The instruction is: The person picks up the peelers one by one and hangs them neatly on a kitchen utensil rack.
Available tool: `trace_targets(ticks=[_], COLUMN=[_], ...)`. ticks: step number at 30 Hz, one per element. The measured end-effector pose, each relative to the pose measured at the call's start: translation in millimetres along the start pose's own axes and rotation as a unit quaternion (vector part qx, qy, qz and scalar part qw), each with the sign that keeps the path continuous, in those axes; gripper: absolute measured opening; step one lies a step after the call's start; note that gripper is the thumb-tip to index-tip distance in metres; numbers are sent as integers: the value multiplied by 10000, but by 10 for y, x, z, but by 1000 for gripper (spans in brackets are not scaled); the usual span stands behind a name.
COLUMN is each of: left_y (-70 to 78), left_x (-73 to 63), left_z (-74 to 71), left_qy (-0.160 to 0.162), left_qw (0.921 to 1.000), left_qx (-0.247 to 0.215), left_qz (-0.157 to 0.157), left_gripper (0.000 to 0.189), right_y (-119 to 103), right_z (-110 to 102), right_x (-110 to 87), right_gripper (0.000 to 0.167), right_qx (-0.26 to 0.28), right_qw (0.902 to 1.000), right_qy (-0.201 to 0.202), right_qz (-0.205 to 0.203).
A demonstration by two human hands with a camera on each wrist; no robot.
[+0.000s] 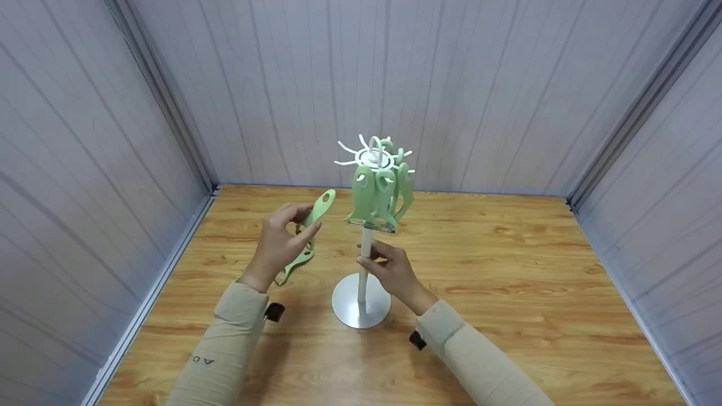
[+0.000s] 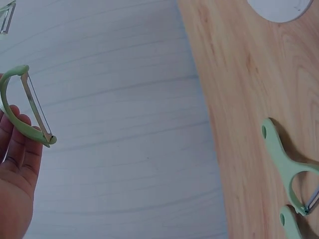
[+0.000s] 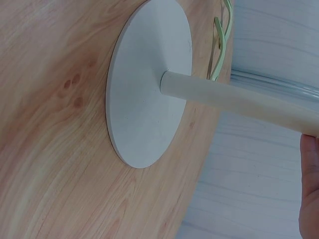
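My left hand (image 1: 284, 233) holds a light green peeler (image 1: 320, 207) by its body, left of the rack, with the handle's holed end tipped up toward the rack. In the left wrist view the held peeler's blade (image 2: 37, 107) and curved frame show beyond the fingers. My right hand (image 1: 390, 269) grips the white pole (image 1: 366, 245) of a stand below its hooks. Several green peelers (image 1: 364, 194) hang by their handle holes from the front and right hooks of the white hook ring (image 1: 374, 159). The left hooks are bare.
The stand's round base (image 1: 345, 301) rests on the wooden table (image 1: 507, 282). More green peelers (image 2: 284, 162) lie on the table below my left hand, partly hidden by it in the head view. Pale panel walls (image 1: 479, 90) rise at the back and both sides.
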State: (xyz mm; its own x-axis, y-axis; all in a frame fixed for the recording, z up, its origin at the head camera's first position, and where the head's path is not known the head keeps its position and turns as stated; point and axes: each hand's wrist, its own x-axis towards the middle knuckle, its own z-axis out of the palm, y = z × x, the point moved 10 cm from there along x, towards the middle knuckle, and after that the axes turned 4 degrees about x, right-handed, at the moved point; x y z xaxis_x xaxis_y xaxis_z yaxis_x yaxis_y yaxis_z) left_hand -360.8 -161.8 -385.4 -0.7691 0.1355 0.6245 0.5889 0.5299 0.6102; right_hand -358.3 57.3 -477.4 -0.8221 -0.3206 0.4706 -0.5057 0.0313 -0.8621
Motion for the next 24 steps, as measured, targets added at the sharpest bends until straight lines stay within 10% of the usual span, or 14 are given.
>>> trace_targets(ticks=[24], left_y=[406], left_x=[134], left_z=[-266], left_qy=[359], left_qw=[9980], left_qx=[-22], left_qz=[528], left_gripper=[29], right_y=[14], right_z=[5], right_x=[-2], right_gripper=[24], right_qx=[-22], right_qw=[9999], right_qy=[-54], right_qz=[92])
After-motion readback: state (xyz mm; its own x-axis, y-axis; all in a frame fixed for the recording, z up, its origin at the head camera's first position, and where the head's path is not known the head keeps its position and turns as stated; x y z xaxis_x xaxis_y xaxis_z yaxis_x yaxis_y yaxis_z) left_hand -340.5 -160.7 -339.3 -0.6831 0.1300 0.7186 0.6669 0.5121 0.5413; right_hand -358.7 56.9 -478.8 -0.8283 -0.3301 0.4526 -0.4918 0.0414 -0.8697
